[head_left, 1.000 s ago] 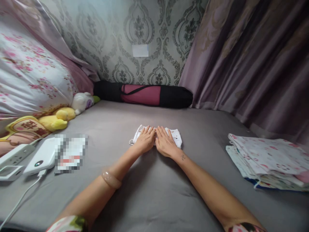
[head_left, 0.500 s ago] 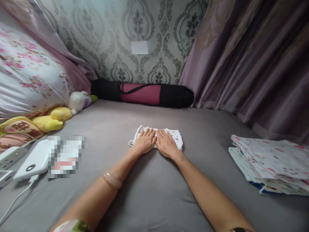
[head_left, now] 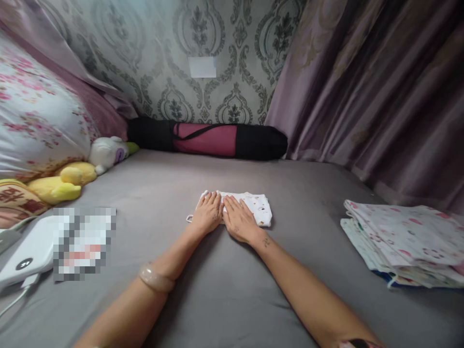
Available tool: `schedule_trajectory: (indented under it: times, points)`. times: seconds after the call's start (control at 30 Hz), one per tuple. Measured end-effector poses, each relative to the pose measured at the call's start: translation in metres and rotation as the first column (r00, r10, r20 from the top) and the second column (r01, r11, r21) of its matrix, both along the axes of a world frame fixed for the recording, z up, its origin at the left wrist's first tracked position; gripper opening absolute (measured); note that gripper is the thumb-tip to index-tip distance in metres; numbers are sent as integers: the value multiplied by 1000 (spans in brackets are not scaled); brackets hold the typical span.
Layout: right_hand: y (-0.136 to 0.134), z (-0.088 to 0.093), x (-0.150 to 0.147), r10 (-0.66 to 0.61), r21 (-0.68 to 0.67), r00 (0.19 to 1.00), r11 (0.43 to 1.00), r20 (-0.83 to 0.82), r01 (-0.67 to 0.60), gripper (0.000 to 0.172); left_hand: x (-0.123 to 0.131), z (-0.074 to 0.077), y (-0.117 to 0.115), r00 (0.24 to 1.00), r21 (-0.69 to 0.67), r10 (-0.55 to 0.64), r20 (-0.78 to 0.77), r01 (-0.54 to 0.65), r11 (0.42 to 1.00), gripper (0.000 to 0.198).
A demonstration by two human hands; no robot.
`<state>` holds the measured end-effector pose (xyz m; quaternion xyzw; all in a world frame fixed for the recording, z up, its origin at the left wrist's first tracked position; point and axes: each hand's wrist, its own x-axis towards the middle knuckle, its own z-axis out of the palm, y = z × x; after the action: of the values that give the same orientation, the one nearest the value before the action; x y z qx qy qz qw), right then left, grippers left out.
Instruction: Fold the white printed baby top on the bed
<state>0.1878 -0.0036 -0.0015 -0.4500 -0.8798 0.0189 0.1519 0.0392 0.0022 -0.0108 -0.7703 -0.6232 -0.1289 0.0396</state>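
Note:
A small folded white cloth point(head_left: 262, 209) with a scattered dark and brown print lies on the grey sheet. A thin white cord loop point(head_left: 189, 219) sticks out at its left edge. My left hand point(head_left: 207, 212) lies flat on the cloth's left part, fingers stretched forward. Beside it, my right hand point(head_left: 239, 217) presses flat on the middle, with the two hands nearly touching. Part of the cloth is hidden beneath both palms.
At the right sits a stack of folded printed cloths point(head_left: 402, 237). On the left are a white power bank point(head_left: 32, 251) with a cable, a pixelated item point(head_left: 85, 244) and plush toys point(head_left: 54, 186). A long black and maroon bag point(head_left: 206, 138) lies along the wall.
Both hands have slid slightly left over the cloth, baring more of its right part. The view has turned a little to the right.

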Motion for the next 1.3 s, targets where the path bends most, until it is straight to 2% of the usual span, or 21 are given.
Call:
schedule_trajectory:
  times: [0.1,0.2,0.37,0.47,0.57,0.67,0.73,0.83,0.97,1.17,1.3]
  points:
    - [1,-9,-2,-2,1,1000,1000,-8,2,52,-4,-9,4,999,-33,8,-40,-9,999,52]
    - [1,-9,-2,-4,2,1000,1000,-13,4,52,-5,-11,5,999,-24,12,-43,-13,1000,52]
    - [-1,5,2,-19,-23,1000,1000,-6,19,53,1,2,-1,1000,80,6,-5,-6,997,49]
    - [-3,12,7,-69,22,998,997,-9,69,54,9,9,-8,998,141,-65,10,63,988,49]
    - [-2,8,12,-90,14,996,996,6,90,54,15,7,-10,994,61,-111,7,110,992,49]
    - [0,-1,14,-80,-36,996,996,31,81,54,16,0,-8,993,-68,-116,-3,116,991,50]
    - [1,-5,14,-78,-42,996,996,33,79,54,15,-2,-6,993,-104,-114,-10,112,988,50]
    - [1,-6,14,-79,-43,996,996,29,80,54,15,-1,-6,995,-120,-99,-13,97,988,51]
    - [0,3,15,-84,-98,996,991,32,87,55,15,8,-9,995,-124,-100,-10,98,987,51]
    - [4,8,25,-206,-53,979,977,11,206,56,9,11,-8,999,30,-34,-39,35,999,55]
    - [7,1,29,-228,-102,972,967,57,233,56,5,6,-4,998,-64,-11,-54,7,998,57]
